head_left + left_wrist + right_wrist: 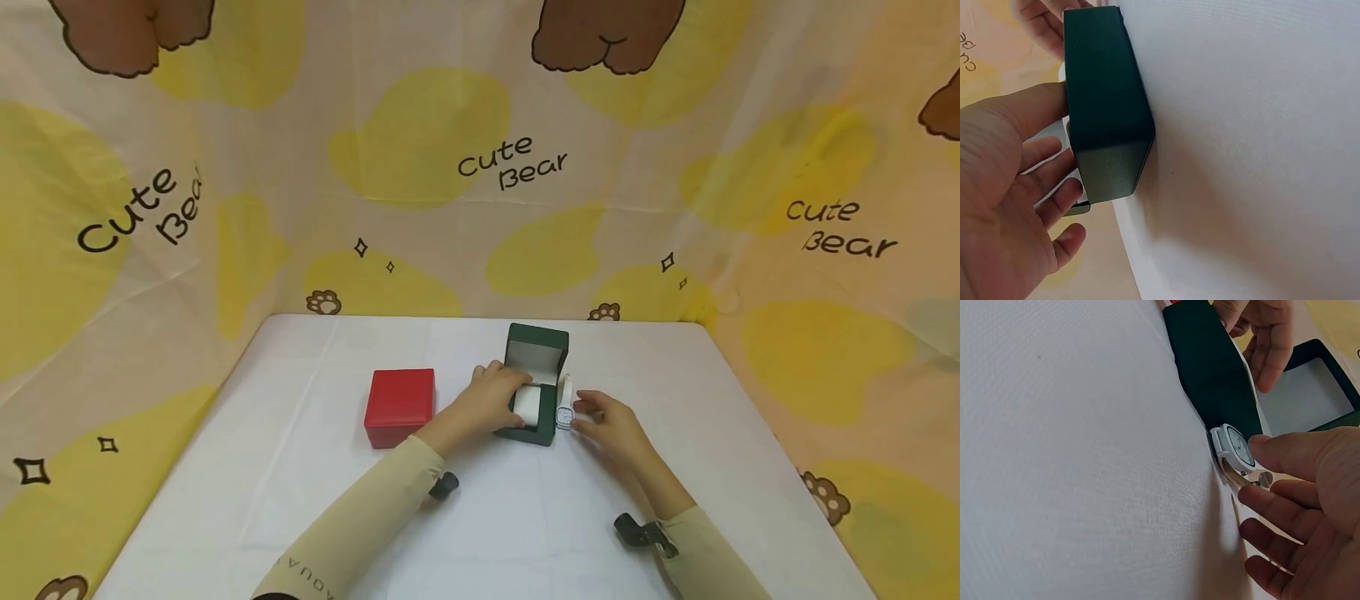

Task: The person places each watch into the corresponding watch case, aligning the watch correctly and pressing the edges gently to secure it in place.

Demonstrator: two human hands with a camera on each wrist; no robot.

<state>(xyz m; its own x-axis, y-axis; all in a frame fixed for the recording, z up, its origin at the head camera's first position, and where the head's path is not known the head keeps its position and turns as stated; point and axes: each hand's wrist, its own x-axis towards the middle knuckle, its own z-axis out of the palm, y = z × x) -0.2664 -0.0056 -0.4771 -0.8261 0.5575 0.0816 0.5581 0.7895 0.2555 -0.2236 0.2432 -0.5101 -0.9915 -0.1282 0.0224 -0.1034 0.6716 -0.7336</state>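
Observation:
A dark green watch box (pixel 561 400) stands with its lid raised, a white cushion (pixel 528 405) inside. My left hand (pixel 491 398) reaches over the box from the left, thumb and forefinger at opposite ends of the cushion, gripping it. Just right of the box lies a white wristwatch (pixel 565 416), its dial up and its strap reaching away toward the back. Beside it is my right hand (pixel 611 427), fingers loosely bent. In the right wrist view, the thumb (pixel 1272 450) is right at the watch's (pixel 1235 450) case and the forefinger is close to the strap.
A closed red box (pixel 401 400) sits left of the green one on the white-covered table (pixel 300 500). Patterned cloth (pixel 420 142) hangs behind the table and along both sides. Black wrist devices (pixel 637 531) are worn at both sleeves.

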